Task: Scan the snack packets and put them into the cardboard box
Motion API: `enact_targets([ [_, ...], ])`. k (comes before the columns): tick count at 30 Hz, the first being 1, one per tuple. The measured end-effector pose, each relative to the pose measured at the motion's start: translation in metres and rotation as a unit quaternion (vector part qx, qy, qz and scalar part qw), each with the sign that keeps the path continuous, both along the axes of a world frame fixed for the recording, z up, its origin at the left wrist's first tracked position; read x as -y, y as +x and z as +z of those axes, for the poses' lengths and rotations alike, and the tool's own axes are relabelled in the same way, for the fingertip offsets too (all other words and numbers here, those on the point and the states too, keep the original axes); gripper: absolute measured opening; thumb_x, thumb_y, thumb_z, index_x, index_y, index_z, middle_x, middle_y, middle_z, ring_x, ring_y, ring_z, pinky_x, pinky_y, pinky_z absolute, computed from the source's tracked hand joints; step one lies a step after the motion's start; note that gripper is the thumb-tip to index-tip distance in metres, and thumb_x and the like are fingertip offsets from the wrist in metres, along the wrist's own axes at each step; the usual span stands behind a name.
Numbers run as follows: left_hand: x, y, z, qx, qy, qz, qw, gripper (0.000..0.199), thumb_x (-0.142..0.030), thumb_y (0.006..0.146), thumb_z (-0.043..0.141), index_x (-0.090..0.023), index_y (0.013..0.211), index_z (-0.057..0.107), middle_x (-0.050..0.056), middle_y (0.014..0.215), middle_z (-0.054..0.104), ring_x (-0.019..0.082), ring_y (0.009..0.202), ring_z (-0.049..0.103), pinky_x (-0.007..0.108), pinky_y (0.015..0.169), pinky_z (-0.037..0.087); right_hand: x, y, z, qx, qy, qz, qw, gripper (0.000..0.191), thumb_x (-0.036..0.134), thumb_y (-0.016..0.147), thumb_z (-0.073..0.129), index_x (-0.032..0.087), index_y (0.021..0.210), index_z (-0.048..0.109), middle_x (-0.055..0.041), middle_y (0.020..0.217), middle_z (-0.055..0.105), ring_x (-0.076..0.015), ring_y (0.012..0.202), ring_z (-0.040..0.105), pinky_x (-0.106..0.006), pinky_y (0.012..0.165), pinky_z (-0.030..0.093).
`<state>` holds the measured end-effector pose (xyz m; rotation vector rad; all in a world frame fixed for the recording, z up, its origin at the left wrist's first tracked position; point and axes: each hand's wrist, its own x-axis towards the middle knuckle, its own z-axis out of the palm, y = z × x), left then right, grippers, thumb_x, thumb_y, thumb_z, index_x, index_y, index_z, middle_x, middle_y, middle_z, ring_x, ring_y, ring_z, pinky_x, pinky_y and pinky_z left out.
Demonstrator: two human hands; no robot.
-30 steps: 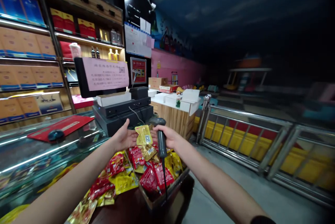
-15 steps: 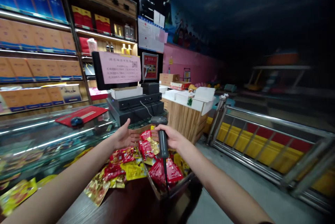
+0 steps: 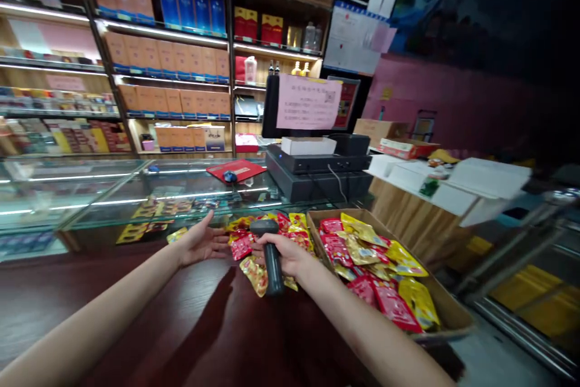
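My right hand (image 3: 292, 254) is wrapped round the handle of a dark barcode scanner (image 3: 273, 269), its head pointing away from me. To the left, my left hand (image 3: 199, 245) is open, palm turned inward and fingers stretched toward the scanner, holding nothing. Beneath and beyond both hands lies a loose pile of red, yellow and gold snack packets (image 3: 254, 278) on the dark wooden counter (image 3: 181, 326). Right of my right forearm stands a cardboard box (image 3: 453, 314) with similar snack packets (image 3: 394, 305) in it. The scanner partly hides the pile.
Behind the pile runs a glass display case (image 3: 113, 194) with a red mouse pad (image 3: 244, 171) and a mouse (image 3: 229, 176) on top. A monitor (image 3: 270, 106) stands above a black cash drawer (image 3: 312, 185). Stocked shelves line the back; a metal railing (image 3: 521, 320) is at right.
The view has swung left, so the box now sits farther right. Both hands, with the scanner, have shifted left from over the box to over the loose packets.
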<state>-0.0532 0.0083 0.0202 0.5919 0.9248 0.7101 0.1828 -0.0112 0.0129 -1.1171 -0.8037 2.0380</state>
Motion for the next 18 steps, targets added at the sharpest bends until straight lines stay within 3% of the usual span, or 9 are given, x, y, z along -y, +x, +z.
enact_targets([
  [5,0.003,-0.077,-0.006,-0.06,-0.004,0.101,0.993,0.074,-0.069,0.077,0.037,-0.012,0.125,0.042,0.016,0.113,0.055,0.026,0.092,0.059,0.041,0.074,0.05,-0.022,-0.064,-0.01,0.011,-0.025,0.078,0.997,0.008,0.016,0.068,0.057,0.014,0.062,0.053,0.0017,0.054,0.053,-0.0076,0.047,0.047,-0.02,0.054,0.044],
  [9,-0.004,-0.117,-0.018,-0.11,0.013,0.163,0.98,0.075,-0.071,0.076,0.036,-0.013,0.122,0.048,0.017,0.122,0.054,0.028,0.107,0.054,0.037,0.079,0.048,-0.049,-0.105,-0.021,0.1,-0.011,0.087,0.991,0.012,0.019,0.065,0.06,0.017,0.059,0.05,0.0046,0.046,0.046,-0.0088,0.042,0.042,-0.022,0.048,0.041],
  [14,-0.027,-0.13,-0.049,-0.199,0.048,0.182,0.962,0.06,-0.065,0.075,0.047,-0.02,0.113,0.057,0.012,0.13,0.053,0.029,0.127,0.039,0.04,0.097,0.036,-0.076,-0.148,-0.035,0.156,0.015,0.074,0.985,0.022,0.016,0.063,0.062,0.019,0.05,0.044,0.007,0.035,0.034,-0.0083,0.036,0.029,-0.022,0.038,0.026],
  [18,-0.042,-0.122,-0.082,-0.183,0.052,0.168,0.967,0.055,-0.061,0.069,0.058,-0.016,0.1,0.062,0.015,0.115,0.063,0.031,0.121,0.046,0.037,0.094,0.039,-0.079,-0.169,-0.042,0.152,0.059,0.055,0.985,0.014,0.008,0.058,0.061,0.017,0.053,0.052,0.0063,0.038,0.042,-0.0079,0.038,0.036,-0.022,0.043,0.03],
])
